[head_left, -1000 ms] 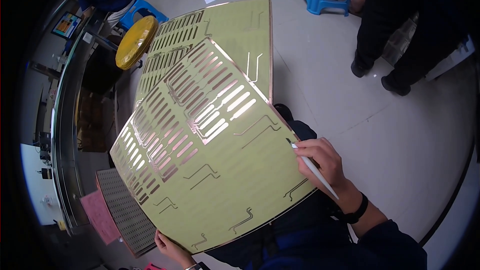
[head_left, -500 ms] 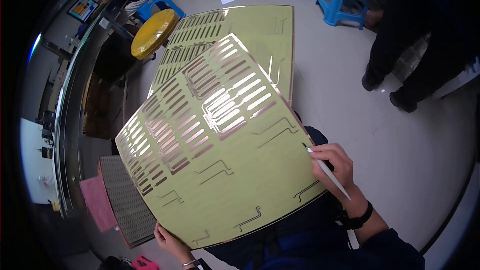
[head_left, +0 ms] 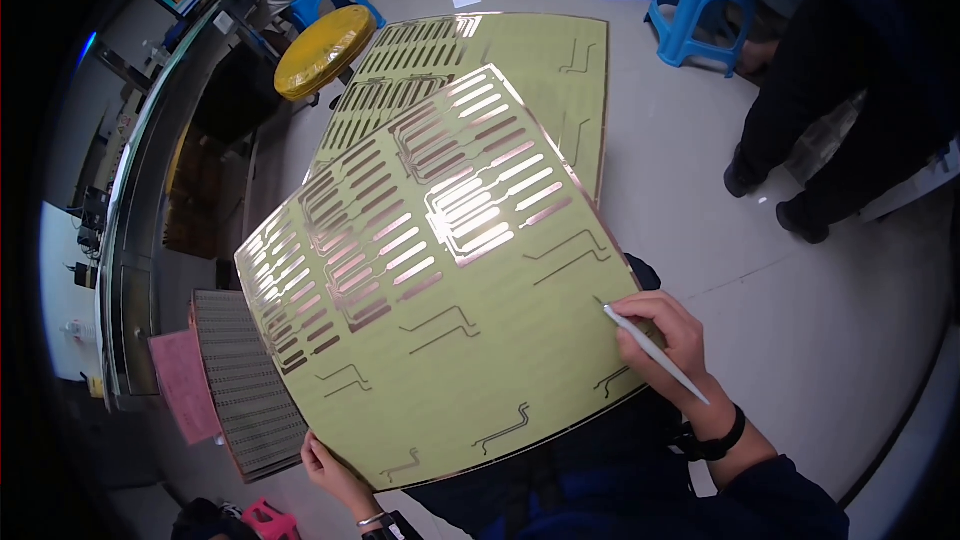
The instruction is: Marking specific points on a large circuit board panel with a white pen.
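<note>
A large yellow-green flexible sheet (head_left: pixel 440 290) with copper slot patterns rests across my lap. My left hand (head_left: pixel 335 470) grips its lower edge from beneath. My right hand (head_left: pixel 675 345) holds a thin white pen-like tool (head_left: pixel 655 353), with the tip touching the sheet's right edge. A second sheet of the same kind (head_left: pixel 520 70) lies on the floor beyond it.
A yellow round stool (head_left: pixel 322 48) and blue stools (head_left: pixel 695 0) stand farther off. A person in dark trousers (head_left: pixel 830 140) stands at the right. A perforated grey panel (head_left: pixel 240 390) and a pink sheet (head_left: pixel 185 385) lie at the left beside a metal bench (head_left: pixel 130 270).
The held sheet has shifted and tilted slightly to the right in view. My right hand with the tool has moved lower along the sheet's right edge.
</note>
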`<state>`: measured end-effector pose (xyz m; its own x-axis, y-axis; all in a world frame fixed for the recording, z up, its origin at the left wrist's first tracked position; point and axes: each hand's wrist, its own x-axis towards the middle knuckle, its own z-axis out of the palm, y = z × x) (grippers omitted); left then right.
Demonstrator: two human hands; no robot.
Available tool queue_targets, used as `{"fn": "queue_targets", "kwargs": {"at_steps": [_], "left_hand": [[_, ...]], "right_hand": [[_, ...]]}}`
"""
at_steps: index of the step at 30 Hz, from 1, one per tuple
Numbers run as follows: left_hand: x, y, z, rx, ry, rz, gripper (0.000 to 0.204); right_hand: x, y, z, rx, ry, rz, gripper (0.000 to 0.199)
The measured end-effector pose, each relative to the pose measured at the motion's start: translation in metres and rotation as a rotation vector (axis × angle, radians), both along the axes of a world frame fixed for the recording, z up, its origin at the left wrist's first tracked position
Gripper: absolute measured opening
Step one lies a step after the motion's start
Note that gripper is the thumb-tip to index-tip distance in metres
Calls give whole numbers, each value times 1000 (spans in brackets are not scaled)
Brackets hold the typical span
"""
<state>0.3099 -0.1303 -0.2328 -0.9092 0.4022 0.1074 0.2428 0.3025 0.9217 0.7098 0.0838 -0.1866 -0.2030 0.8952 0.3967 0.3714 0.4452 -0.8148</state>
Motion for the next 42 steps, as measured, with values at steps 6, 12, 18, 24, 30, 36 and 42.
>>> {"fn": "queue_targets", "kwargs": {"at_steps": [6,12,18,24,30,36,42], "left_hand": [[-6,0,-2,5,-52,-7,30],[3,3,6,14,-56,24,29],[-1,1,0,24,-25,18,28],[1,-2,-3,75,-74,3,26],[9,1,10,18,-115,60,25],[-1,-5,10,48,-199,-42,24],[-8,-12,2,141,-301,-82,25]], "right_hand": [[3,0,-12,-113,86,-43,17],[3,4,-15,28,-11,-164,13],[4,3,-8,-55,-7,-156,14],[-13,-1,3,-128,-24,-34,13],[-33,0,2,-230,-19,0,13],[-12,26,-8,22,-246,-164,21],[22,28,-35,-315,-164,-194,22]]}}
